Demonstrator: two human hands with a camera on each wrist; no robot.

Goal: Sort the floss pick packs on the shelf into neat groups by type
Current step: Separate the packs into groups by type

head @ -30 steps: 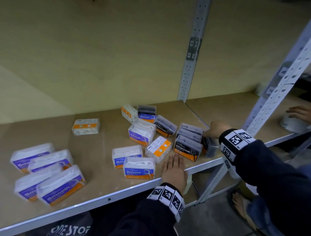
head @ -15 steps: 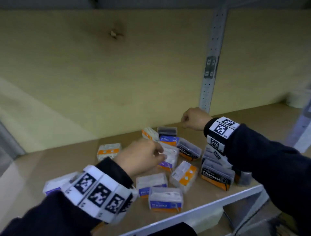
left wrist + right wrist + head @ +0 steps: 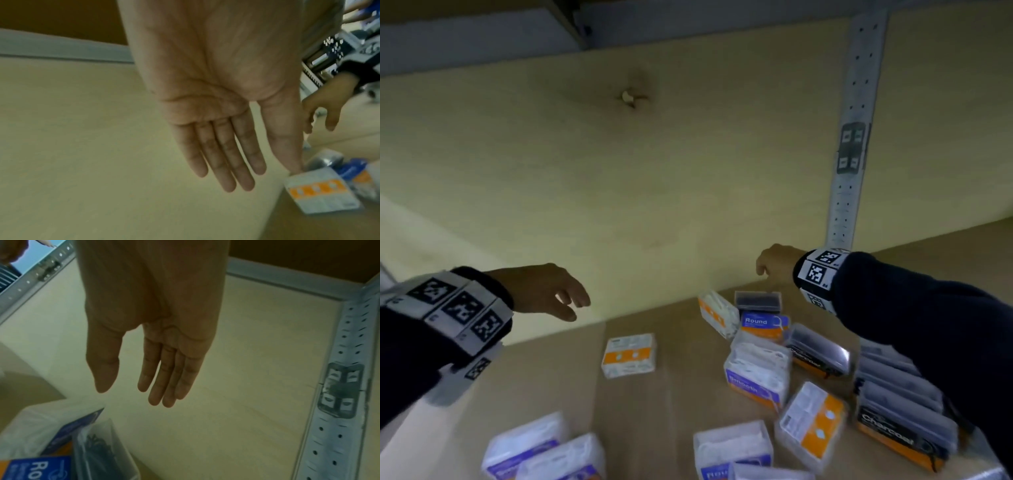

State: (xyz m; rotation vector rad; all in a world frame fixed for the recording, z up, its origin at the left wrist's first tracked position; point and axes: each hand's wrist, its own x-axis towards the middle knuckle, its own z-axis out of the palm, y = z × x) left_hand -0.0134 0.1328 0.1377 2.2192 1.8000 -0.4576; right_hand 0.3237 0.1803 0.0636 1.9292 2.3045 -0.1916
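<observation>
Floss pick packs lie scattered on the brown shelf [image 3: 681,370]. One orange-backed pack [image 3: 628,354] [image 3: 320,193] lies alone mid-shelf. To its right are a Round pack [image 3: 763,323] [image 3: 39,467], a dark pack [image 3: 756,301], a Smooth pack [image 3: 756,373] and Charcoal packs [image 3: 900,421]. Several Smooth packs [image 3: 544,452] sit grouped at the front left. My left hand [image 3: 571,305] [image 3: 257,162] hovers empty, fingers straight, up and left of the lone pack. Over the back of the pile my right hand [image 3: 767,270] [image 3: 144,379] hangs empty with relaxed fingers.
The yellowish back wall [image 3: 654,188] stands close behind both hands. A perforated metal upright [image 3: 849,154] [image 3: 339,386] rises just right of my right hand. The shelf above [image 3: 482,31] closes off the top. Bare shelf board shows at the left around the lone pack.
My left hand has swung left and up, away from the middle packs. My right hand stays near the upright and has uncurled. The head view has moved closer and lower.
</observation>
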